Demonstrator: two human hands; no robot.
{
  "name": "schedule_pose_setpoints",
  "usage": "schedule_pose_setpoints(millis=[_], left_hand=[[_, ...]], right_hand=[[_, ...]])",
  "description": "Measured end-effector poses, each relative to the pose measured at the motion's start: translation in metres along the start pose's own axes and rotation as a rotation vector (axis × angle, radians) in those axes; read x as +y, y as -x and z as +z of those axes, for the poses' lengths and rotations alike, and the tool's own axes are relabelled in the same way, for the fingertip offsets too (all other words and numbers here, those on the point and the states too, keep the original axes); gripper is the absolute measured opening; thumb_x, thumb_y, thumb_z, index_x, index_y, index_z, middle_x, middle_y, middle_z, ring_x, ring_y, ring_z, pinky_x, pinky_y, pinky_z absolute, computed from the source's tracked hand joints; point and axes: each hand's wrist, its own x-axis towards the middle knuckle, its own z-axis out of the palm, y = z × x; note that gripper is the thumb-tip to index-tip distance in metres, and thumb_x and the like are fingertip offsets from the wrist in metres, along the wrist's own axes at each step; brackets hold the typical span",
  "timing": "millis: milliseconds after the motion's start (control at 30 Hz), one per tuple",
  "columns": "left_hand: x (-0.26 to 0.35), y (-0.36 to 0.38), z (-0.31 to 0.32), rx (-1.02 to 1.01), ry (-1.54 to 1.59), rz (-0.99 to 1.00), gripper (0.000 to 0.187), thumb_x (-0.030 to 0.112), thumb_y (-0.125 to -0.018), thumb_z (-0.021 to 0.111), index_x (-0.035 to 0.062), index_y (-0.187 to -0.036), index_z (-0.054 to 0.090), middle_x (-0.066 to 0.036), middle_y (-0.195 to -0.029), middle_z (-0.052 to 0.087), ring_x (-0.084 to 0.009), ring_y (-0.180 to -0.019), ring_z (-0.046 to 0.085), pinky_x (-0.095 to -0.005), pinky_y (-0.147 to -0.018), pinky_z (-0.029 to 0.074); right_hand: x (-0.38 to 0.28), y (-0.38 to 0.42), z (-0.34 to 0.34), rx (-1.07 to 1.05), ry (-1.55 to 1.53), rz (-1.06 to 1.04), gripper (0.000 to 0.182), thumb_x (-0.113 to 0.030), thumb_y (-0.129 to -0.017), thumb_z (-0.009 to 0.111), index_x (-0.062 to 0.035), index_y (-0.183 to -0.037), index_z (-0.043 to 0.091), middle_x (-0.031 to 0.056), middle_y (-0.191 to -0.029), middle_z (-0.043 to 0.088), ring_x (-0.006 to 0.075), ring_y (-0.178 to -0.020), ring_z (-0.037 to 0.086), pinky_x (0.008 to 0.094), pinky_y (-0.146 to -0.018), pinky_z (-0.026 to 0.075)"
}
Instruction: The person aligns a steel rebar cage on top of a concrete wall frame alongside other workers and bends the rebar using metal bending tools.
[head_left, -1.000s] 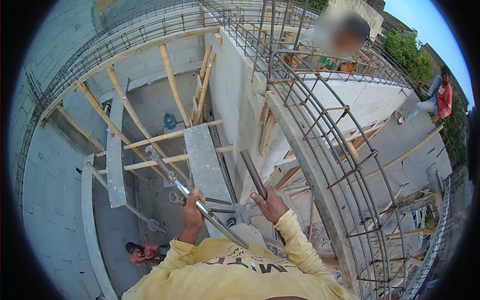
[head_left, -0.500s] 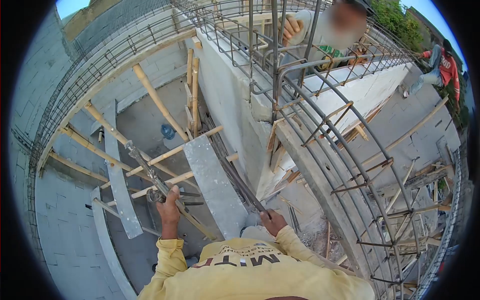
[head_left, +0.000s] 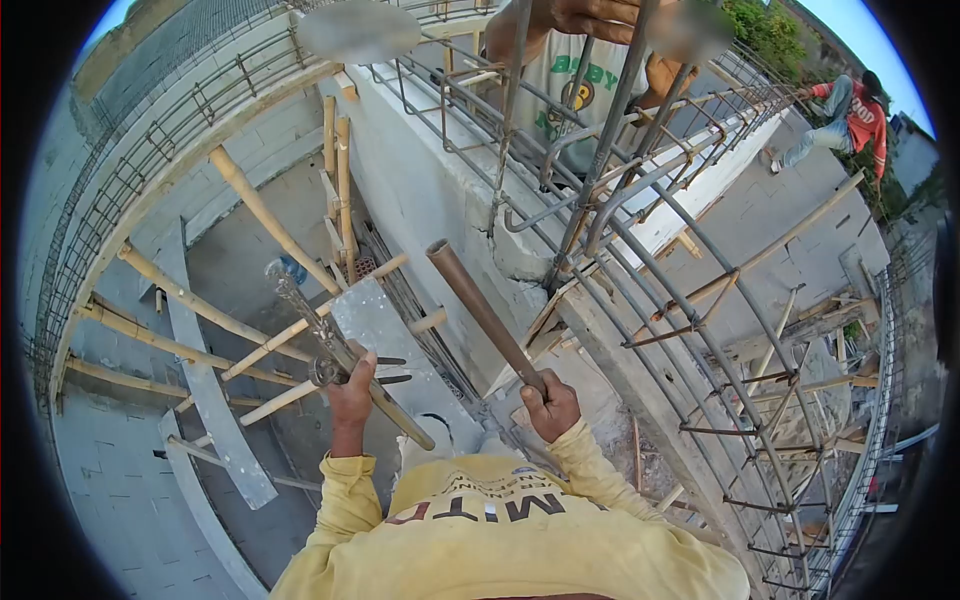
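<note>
My left hand point(head_left: 350, 398) is closed around what looks like a claw hammer point(head_left: 403, 420), its wooden handle slanting down to the right and two dark prongs jutting right. A bundle of thin grey wires point(head_left: 303, 310) extends up-left from the same grip. My right hand point(head_left: 552, 408) grips the lower end of a brown metal pipe point(head_left: 487, 318), whose hollow end tilts up and left. Beyond the pipe, rebar rods point(head_left: 600, 140) rise from the wall corner.
A co-worker point(head_left: 575, 90) stands behind the rebar, hands on it. Another person in red point(head_left: 862, 125) sits far right. Bamboo poles point(head_left: 270, 220) and boards point(head_left: 385, 330) span the space below left. A curved rebar cage point(head_left: 730, 370) runs down the right over a concrete wall point(head_left: 630, 385).
My right hand has lifted the pipe, swinging its far end up into clear view. My left hand has shifted slightly right. The co-worker has leaned in closer at the rebar.
</note>
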Motion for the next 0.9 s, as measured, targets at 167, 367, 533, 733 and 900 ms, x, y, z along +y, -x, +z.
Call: schedule_pose_setpoints(millis=[167, 367, 533, 733, 900], left_hand=[[-0.002, -0.086, 0.032, -0.155, 0.094, 0.062, 0.017, 0.007, -0.084, 0.069, 0.0028, -0.098, 0.061, 0.001, -0.089, 0.059, -0.0102, -0.08, 0.054, -0.0276, -0.074, 0.046], [0.005, -0.196, 0.066, -0.428, 0.188, 0.105, 0.019, 0.008, -0.084, 0.07, 0.0026, -0.1, 0.061, 0.001, -0.092, 0.061, -0.0101, -0.081, 0.055, -0.028, -0.074, 0.047], [0.012, -0.254, 0.096, -0.664, 0.24, 0.163, 0.012, 0.006, -0.084, 0.067, 0.0032, -0.092, 0.059, 0.001, -0.084, 0.057, -0.0084, -0.077, 0.053, -0.0275, -0.068, 0.044], [0.021, -0.284, 0.108, -1.102, 0.163, 0.297, 0.017, 0.005, -0.074, 0.07, 0.005, -0.076, 0.054, 0.001, -0.064, 0.048, -0.0092, -0.058, 0.045, -0.0297, -0.052, 0.04], [0.024, -0.264, 0.104, -1.493, 0.006, 0.536, 0.025, 0.008, -0.07, 0.077, 0.0059, -0.077, 0.054, -0.005, -0.074, 0.057, -0.0203, -0.064, 0.052, -0.033, -0.059, 0.042]], right_hand=[[-0.006, -0.013, 0.012, 0.181, 0.093, -0.011, 0.051, -0.054, -0.09, 0.059, -0.003, -0.093, 0.059, 0.0137, -0.062, 0.057, 0.033, -0.057, 0.061, 0.0385, -0.054, 0.046], [-0.015, -0.018, 0.041, 0.513, 0.234, 0.191, 0.055, -0.058, -0.09, 0.057, -0.0027, -0.087, 0.058, 0.0118, -0.056, 0.052, 0.0279, -0.05, 0.056, 0.0363, -0.049, 0.042], [-0.035, -0.013, 0.076, 0.637, 0.276, 0.311, 0.047, -0.051, -0.084, 0.068, -0.0045, -0.083, 0.061, 0.0147, -0.06, 0.058, 0.0365, -0.056, 0.061, 0.0415, -0.052, 0.047], [-0.046, -0.018, 0.12, 0.812, 0.225, 0.303, 0.051, -0.053, -0.079, 0.073, -0.0048, -0.076, 0.059, 0.0107, -0.054, 0.053, 0.0272, -0.049, 0.056, 0.0358, -0.049, 0.044], [-0.058, -0.029, 0.154, 0.914, 0.098, 0.312, 0.051, -0.052, -0.079, 0.074, -0.0049, -0.072, 0.056, 0.0065, -0.054, 0.051, 0.0143, -0.05, 0.05, 0.0323, -0.049, 0.042]])
